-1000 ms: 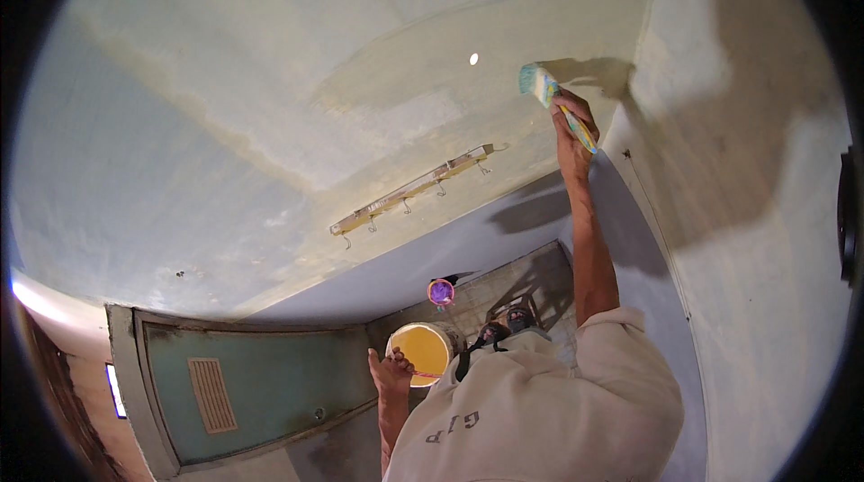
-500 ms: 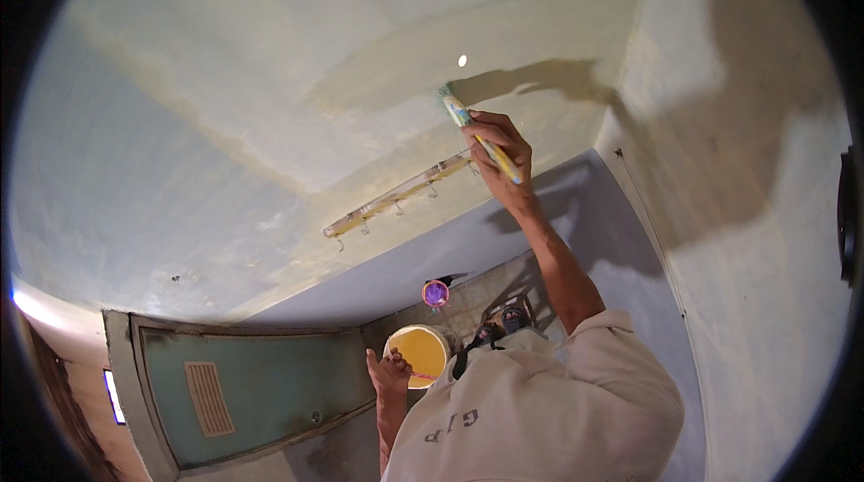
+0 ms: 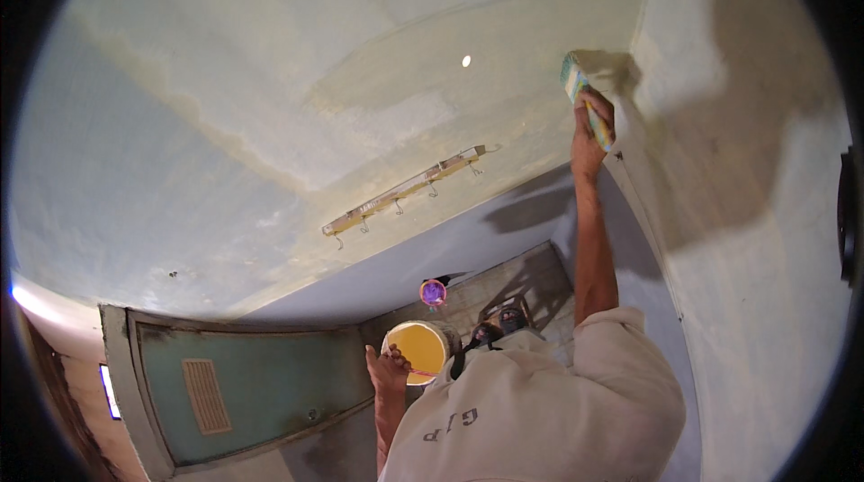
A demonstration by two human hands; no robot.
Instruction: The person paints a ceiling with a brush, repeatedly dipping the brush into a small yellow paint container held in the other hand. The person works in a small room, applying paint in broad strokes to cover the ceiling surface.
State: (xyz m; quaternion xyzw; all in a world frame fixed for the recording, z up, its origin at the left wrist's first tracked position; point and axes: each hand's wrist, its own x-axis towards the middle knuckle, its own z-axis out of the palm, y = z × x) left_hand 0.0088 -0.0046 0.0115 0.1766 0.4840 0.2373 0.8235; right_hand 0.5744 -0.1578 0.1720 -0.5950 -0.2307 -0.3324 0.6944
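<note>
My right hand, closed round a paintbrush with a streaked yellow and blue handle, is raised to the wall near the right corner. The bristles are at the wall, which carries pale yellowish patches over light blue. Lower down, my left hand grips the pink handle of a white bucket of yellow paint at my waist. Between the two hands, a rail with several wire hooks is fixed to the wall.
A small purple container is down by the floor. My feet are on a dark frame, perhaps a stool, partly hidden by my shirt. A teal door with a louvred vent is at lower left. A side wall rises on the right.
The brush in my right hand swept left to below the white spot, then came back right and slightly higher than before, near the corner. My left hand and the bucket stayed about where they were.
</note>
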